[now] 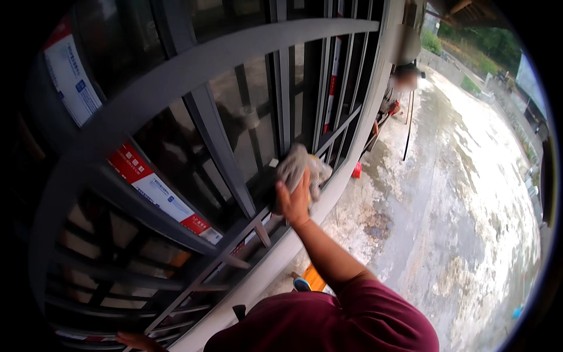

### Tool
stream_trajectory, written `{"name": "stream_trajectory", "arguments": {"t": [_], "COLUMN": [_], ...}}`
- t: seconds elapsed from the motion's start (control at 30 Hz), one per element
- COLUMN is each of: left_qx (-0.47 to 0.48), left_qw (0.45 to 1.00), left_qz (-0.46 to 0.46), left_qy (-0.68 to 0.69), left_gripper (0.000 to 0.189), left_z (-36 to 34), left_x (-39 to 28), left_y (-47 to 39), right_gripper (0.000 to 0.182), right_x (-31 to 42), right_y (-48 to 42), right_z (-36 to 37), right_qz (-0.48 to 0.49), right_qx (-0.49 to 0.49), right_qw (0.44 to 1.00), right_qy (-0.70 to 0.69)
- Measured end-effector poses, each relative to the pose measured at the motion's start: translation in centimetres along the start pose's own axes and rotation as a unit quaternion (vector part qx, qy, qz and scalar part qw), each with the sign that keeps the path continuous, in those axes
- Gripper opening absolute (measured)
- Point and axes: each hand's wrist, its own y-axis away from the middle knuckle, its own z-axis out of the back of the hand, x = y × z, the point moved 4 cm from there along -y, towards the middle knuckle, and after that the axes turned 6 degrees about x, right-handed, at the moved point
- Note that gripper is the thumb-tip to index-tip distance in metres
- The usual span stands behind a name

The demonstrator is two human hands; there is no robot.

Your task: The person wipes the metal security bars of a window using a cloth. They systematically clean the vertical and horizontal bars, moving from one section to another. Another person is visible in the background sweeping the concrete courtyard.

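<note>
My right hand [295, 200] is at the lower part of a window, its thumb and a finger around a bundle of greyish cloth [294, 165] that looks like work gloves. The bundle hides the other fingers. A second pale piece with some yellow [320, 169] sits against it, over the sill [327, 204]. In front stands a grey metal window grille [222, 145] with a bowed crossbar. At the bottom left edge, part of my left hand [136, 341] shows beside the lower grille bars; its grip is cut off from view.
Printed red and white protective film [162, 198] covers parts of the frame. A person [389, 103] is farther along the wall near thin poles [409, 125]. A red object [356, 170] lies by the wall. Below are an orange board [314, 278], a blue shoe [301, 284] and the stained concrete ground [422, 220].
</note>
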Motion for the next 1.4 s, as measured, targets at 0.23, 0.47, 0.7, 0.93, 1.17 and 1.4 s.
{"name": "stream_trajectory", "arguments": {"t": [0.23,0.47,0.7,0.93,1.17,1.4], "left_qx": [-0.035,0.013,-0.065,0.005,-0.060,-0.161], "left_qw": [0.989,0.926,0.904,0.860,0.878,0.888], "left_qz": [-0.143,-0.375,-0.300,-0.238,-0.286,-0.296], "left_qy": [-0.032,-0.035,-0.298,-0.452,-0.378,-0.314], "left_gripper": [0.035,0.038,0.043,0.052,0.048,0.044], "left_z": [-1.4,-6.3,-7.4,-1.8,-4.6,-2.5], "left_x": [0.0,7.1,8.8,-4.1,3.7,6.1], "left_y": [0.9,0.9,0.8,2.1,0.4,0.7], "right_gripper": [0.048,0.038,0.047,0.063,0.059,0.048], "right_x": [-3.1,-10.2,-4.6,-5.7,-7.9,-10.4], "right_y": [4.8,11.2,5.7,7.9,5.8,3.4], "right_z": [-0.5,-1.6,0.7,2.0,2.4,-1.6], "right_qz": [0.064,-0.209,-0.246,-0.345,-0.210,-0.133], "right_qx": [0.024,0.049,0.000,0.155,0.257,0.255], "right_qw": [0.980,0.977,0.872,0.837,0.915,0.940], "right_qy": [0.187,-0.004,-0.423,-0.395,-0.230,-0.185]}}
